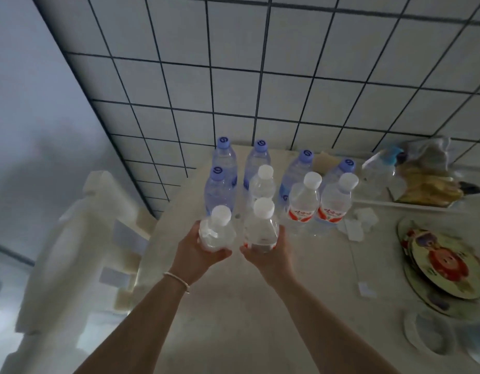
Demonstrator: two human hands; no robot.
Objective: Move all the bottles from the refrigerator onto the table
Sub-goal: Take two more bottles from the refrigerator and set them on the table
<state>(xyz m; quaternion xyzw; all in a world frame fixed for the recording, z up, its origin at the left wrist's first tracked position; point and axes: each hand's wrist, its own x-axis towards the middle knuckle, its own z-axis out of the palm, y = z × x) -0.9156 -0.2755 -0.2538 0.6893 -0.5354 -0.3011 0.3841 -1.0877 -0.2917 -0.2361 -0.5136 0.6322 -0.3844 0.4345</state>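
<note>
From the head view we have a bottle in each hand over the near edge of the bottle cluster. Our left hand (204,251) wraps its fingers under and around a white-capped bottle (216,230), which leans a little to the left. Our right hand (268,252) cups a second white-capped bottle (261,228) with a red label, closer to upright. On the tabletop (247,306) beyond them stand five blue-capped bottles (222,157) at the far side and three more white-capped ones (305,198) nearer.

We judge the step to be setting these two down. We should straighten the left bottle first, lower both into the bare patch just near the standing rows, and let go only once each base sits flat. Crowding the row risks knocking a neighbour over. Plates (443,265) lie at the right, well apart. The refrigerator is not in view, so we cannot tell whether more bottles remain.
</note>
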